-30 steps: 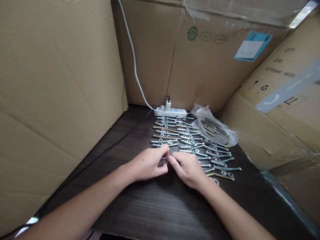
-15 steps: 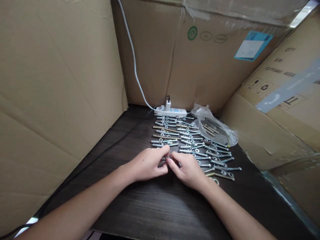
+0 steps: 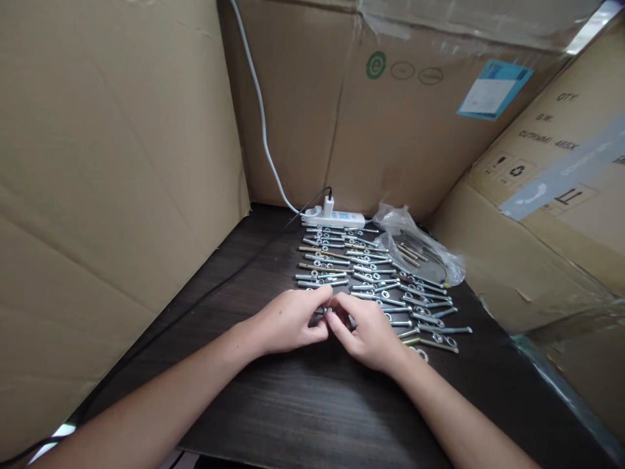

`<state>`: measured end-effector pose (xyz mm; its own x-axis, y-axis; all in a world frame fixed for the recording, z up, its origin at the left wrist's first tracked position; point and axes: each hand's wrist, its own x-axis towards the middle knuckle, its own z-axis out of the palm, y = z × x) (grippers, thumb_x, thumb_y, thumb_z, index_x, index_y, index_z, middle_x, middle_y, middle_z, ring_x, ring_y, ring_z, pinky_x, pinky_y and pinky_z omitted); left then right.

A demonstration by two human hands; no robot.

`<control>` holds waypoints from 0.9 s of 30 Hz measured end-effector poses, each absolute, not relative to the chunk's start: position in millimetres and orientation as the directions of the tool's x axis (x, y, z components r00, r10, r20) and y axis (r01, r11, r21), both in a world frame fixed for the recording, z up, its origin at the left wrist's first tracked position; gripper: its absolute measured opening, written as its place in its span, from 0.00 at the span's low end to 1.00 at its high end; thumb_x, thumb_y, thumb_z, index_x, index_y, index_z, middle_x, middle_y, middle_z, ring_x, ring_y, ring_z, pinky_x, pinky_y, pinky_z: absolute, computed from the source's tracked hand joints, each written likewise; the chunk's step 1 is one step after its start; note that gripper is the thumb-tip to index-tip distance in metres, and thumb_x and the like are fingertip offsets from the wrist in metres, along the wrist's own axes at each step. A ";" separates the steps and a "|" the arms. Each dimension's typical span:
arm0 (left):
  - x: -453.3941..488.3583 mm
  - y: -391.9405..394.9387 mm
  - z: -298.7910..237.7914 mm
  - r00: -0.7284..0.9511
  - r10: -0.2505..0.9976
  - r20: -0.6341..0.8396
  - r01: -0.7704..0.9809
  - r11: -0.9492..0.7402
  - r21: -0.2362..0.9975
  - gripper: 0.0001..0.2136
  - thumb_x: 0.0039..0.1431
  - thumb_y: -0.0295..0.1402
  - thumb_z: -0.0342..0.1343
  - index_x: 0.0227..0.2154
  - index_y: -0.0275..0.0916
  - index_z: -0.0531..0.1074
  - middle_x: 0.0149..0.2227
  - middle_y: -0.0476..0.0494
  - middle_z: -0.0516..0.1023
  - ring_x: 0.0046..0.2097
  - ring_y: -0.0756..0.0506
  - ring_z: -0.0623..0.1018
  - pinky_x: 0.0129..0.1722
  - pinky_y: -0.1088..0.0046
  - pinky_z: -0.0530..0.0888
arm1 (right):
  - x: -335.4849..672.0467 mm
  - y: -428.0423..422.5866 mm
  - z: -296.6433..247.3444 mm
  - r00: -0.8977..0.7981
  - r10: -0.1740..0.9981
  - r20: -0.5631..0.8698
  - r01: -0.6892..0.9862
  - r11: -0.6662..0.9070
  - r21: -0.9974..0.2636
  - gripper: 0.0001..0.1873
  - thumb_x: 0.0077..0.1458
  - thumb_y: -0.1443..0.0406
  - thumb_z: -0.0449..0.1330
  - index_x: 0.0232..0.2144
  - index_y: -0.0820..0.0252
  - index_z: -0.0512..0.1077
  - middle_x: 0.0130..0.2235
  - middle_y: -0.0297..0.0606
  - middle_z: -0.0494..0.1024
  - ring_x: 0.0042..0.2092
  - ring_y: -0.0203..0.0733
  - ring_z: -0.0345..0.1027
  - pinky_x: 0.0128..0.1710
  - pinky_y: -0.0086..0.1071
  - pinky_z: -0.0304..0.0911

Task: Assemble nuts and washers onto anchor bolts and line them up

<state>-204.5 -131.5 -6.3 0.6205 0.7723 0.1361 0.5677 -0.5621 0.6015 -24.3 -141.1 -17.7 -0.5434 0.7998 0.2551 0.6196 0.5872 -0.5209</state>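
The left hand and the right hand, positioned close together over the dark tabletop, grip a small metal part that is mostly concealed, while bolts and washers lie in rows beyond, extending toward a white power strip and a clear plastic bag.

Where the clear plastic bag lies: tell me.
In the head view, the bag lies at the back right of the dark table, right of the white plastic power strip, beyond the right hand.
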 end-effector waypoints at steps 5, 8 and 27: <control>-204.0 -131.9 -7.3 0.623 0.771 0.133 0.564 -0.560 0.606 0.03 0.51 0.28 0.48 0.29 0.39 0.60 0.27 0.51 0.69 0.27 0.51 0.67 0.26 0.77 0.60 | -24.0 -138.1 -24.4 -0.540 0.807 0.240 0.636 0.578 -0.511 0.11 0.61 0.63 0.49 0.28 0.59 0.67 0.27 0.34 0.73 0.27 0.35 0.65 0.29 0.28 0.55; -204.6 -131.0 -8.2 0.630 0.765 0.135 0.564 -0.569 0.598 0.03 0.51 0.28 0.48 0.29 0.39 0.61 0.27 0.51 0.69 0.27 0.51 0.67 0.26 0.77 0.60 | -23.3 -138.4 -24.3 -0.542 0.807 0.236 0.640 0.578 -0.506 0.15 0.62 0.62 0.46 0.27 0.59 0.67 0.26 0.34 0.73 0.27 0.35 0.64 0.29 0.28 0.55; -204.7 -130.7 -6.7 0.625 0.765 0.156 0.531 -0.563 0.634 0.02 0.52 0.27 0.48 0.28 0.39 0.60 0.27 0.52 0.68 0.27 0.52 0.66 0.26 0.77 0.60 | -23.2 -140.8 -20.3 -0.540 0.800 0.259 0.613 0.586 -0.531 0.09 0.61 0.63 0.49 0.35 0.58 0.68 0.33 0.36 0.75 0.32 0.37 0.67 0.34 0.29 0.58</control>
